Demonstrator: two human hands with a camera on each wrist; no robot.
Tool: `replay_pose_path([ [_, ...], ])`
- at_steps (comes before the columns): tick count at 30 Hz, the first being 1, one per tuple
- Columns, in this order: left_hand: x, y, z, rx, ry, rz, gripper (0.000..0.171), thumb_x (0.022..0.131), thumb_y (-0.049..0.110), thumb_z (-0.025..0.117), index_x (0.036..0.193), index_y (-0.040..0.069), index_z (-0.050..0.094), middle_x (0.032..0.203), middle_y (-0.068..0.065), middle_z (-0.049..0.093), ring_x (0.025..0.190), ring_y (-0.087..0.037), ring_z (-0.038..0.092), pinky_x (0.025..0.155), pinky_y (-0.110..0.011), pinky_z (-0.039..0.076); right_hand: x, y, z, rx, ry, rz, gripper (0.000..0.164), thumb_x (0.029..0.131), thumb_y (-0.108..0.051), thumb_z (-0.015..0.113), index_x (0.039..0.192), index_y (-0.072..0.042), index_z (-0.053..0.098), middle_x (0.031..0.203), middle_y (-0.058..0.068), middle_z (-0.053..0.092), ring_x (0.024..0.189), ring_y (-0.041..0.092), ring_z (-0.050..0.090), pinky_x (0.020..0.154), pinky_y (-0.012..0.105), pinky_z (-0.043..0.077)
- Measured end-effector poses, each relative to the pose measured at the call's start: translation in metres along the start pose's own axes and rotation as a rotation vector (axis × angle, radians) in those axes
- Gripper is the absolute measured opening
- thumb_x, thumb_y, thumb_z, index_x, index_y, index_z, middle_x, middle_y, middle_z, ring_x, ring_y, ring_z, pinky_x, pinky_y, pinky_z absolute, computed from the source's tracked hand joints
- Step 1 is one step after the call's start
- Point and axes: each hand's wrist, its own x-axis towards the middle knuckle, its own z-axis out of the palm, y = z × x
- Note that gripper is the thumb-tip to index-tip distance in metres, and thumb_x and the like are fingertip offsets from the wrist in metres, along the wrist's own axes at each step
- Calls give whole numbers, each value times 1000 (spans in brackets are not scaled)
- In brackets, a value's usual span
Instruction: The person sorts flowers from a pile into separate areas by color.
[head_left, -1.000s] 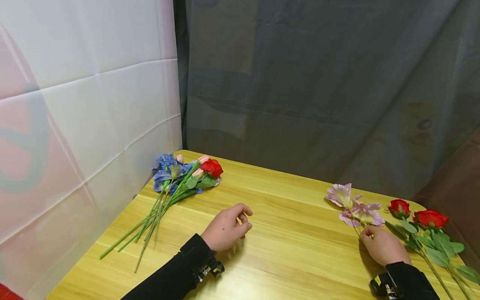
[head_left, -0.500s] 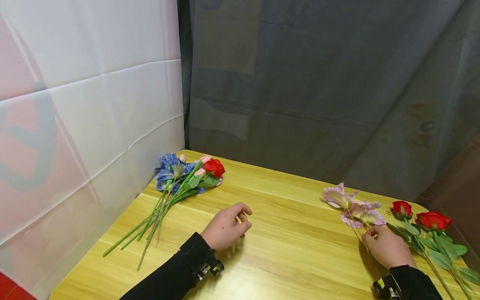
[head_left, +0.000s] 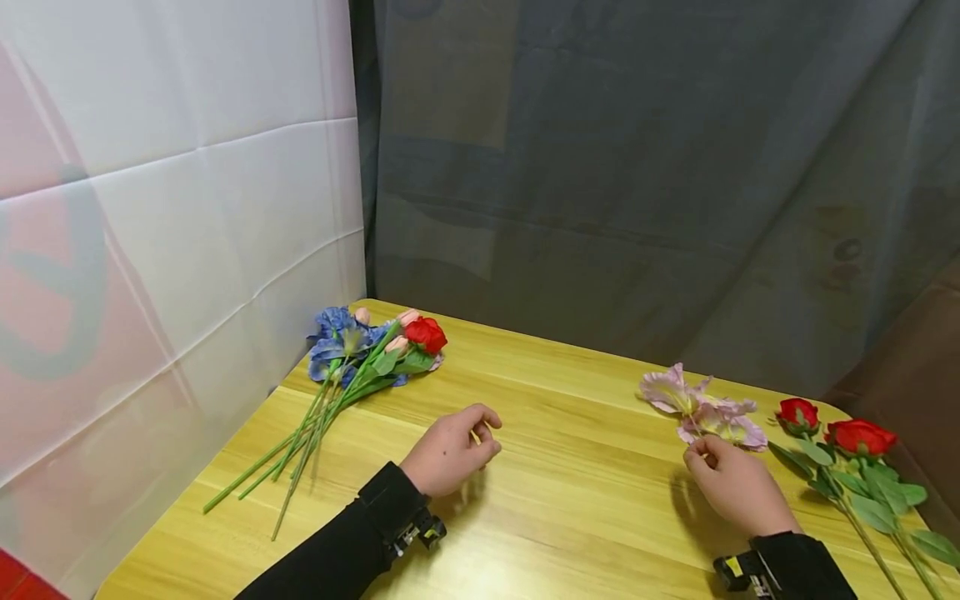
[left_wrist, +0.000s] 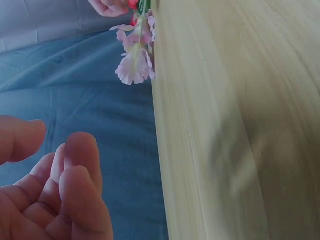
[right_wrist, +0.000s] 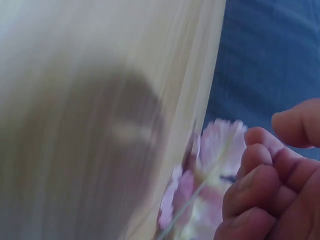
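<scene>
In the head view, my left hand [head_left: 452, 450] hovers over the middle of the table, its fingers loosely bent around nothing. In the left wrist view its thumb [left_wrist: 22, 140] is apart from the fingers. My right hand [head_left: 738, 487] is just in front of the pale purple artificial flowers [head_left: 723, 423], partly covering their stems. In the right wrist view, a thin stem [right_wrist: 187, 202] runs down past the loosely curled fingers [right_wrist: 250, 187], with no stem visible in the grasp. Two red artificial roses [head_left: 861, 437] with green leaves lie to the right of this hand.
A bunch of artificial flowers lies at the table's far left: blue blooms [head_left: 330, 342], pale pink buds and a red rose [head_left: 426, 335], their stems [head_left: 300, 450] toward me. A white cloth [head_left: 225, 208] borders the left side, a dark curtain [head_left: 585, 192] the back.
My right hand has moved left, off to the front of the purple flowers. Those flowers have shifted slightly left. My left hand has stayed in place.
</scene>
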Motion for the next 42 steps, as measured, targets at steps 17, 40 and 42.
replay_pose_path([
  [17,-10,-20,-33,280,122,-37,18,98,20,68,113,10,65,83,9,58,66,-12,52,64,-32,45,1,-68,39,100,-28,-168,16,105,-26,55,106,-15,66,65,-1,49,55,14,40,58,32,33],
  [40,-44,-76,-114,633,291,-420,17,93,19,68,104,7,62,85,-5,61,67,-24,55,59,-43,44,-4,-98,61,179,-58,-197,10,104,-24,58,102,-18,67,67,-3,52,56,13,41,60,33,34],
  [42,-47,-80,-116,660,272,-443,12,92,17,66,98,8,61,80,-6,61,65,-25,55,58,-43,43,-5,-98,62,178,-64,-194,10,104,-24,58,102,-19,67,67,-2,52,56,13,40,60,33,34],
])
